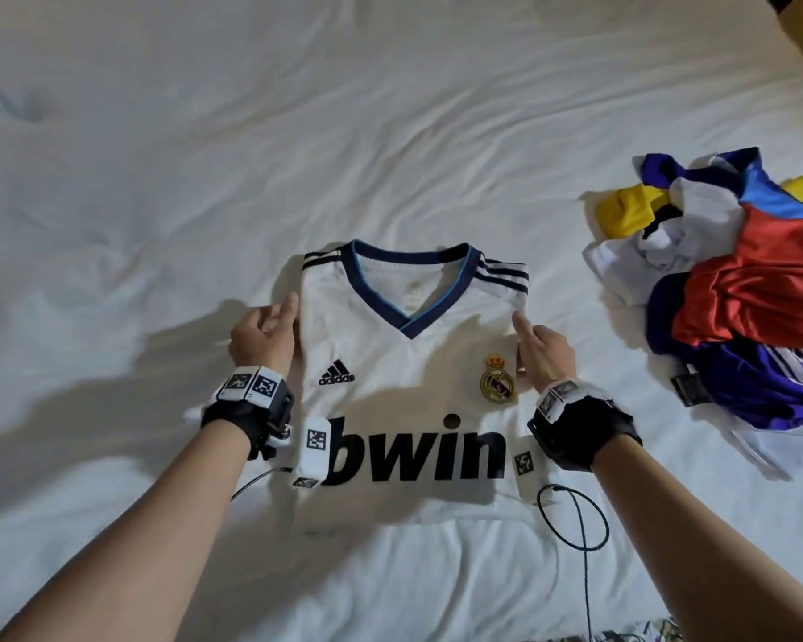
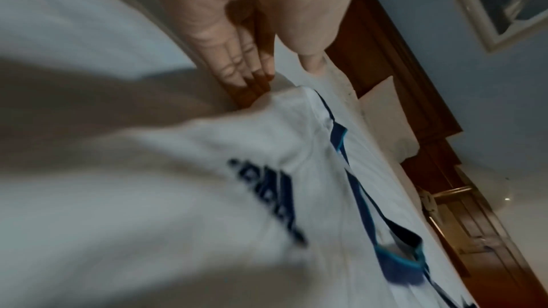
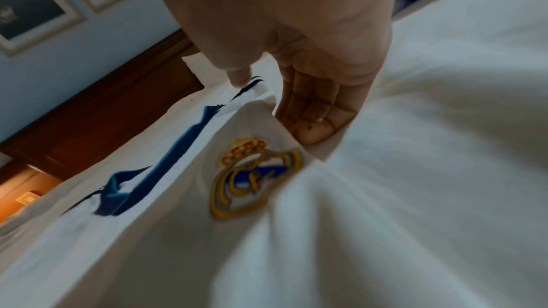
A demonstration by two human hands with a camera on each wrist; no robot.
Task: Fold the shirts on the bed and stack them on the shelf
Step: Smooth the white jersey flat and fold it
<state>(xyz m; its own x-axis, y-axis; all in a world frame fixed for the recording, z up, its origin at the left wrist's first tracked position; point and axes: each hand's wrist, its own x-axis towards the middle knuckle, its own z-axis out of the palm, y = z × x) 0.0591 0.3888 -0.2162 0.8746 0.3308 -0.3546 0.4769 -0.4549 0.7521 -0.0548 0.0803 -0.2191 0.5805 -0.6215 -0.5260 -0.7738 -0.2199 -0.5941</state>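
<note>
Only shirt pile (image 1: 733, 289) on bed (image 1: 205, 155)

Head view bright, arm shadows on bed sheet (image 1: 390, 132); wrist views dim, motion-blurred, edges warped.

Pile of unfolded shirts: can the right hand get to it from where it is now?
Probably yes. The pile of unfolded shirts lies beside the right hand, only bare bedsheet between; but its fingers are tucked under the white jersey edge.
</note>
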